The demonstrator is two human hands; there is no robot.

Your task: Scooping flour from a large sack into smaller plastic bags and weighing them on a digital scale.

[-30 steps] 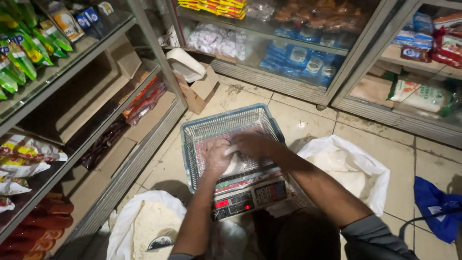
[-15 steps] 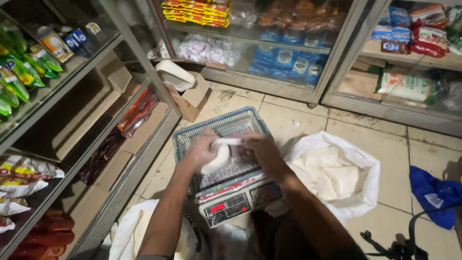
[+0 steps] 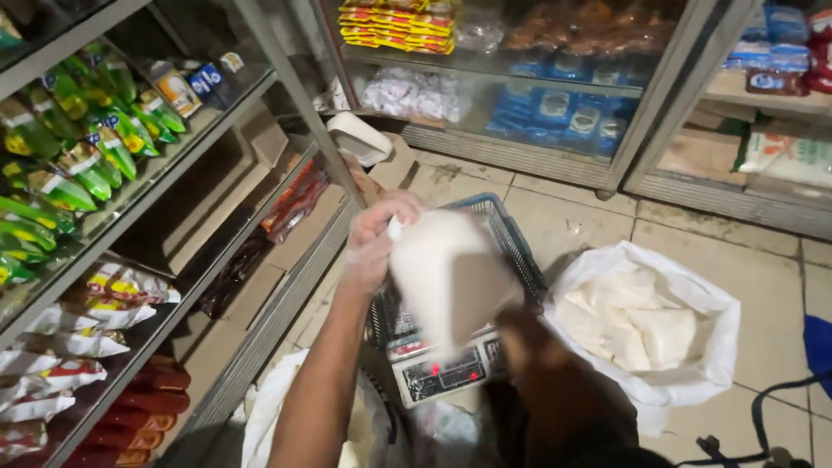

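While the left hand grips the top of a white filled bag, fingers curled tight around its gathered neck, the bag hangs lifted just above the blue wire basket — held by the neck so the loose contents settle downward and the mouth stays shut. That basket sits on a digital scale, whose display faces back toward the person, readable from where they crouch. The scale rests on the tiled floor, close to the foot of the metal shelving on the left.

Right hand now: it's low, under the bag's lower right side, blurred and in shadow, so I cannot tell whether it is spread flat beneath the bag or closed on anything. It looks placed to take the weight from below.

Just beside the scale on the right stands a big white sack, mouth rolled wide open, pale contents heaped inside — open and near so it is within easy reach. Another white sack lies at the near edge, partly hidden by the left arm.
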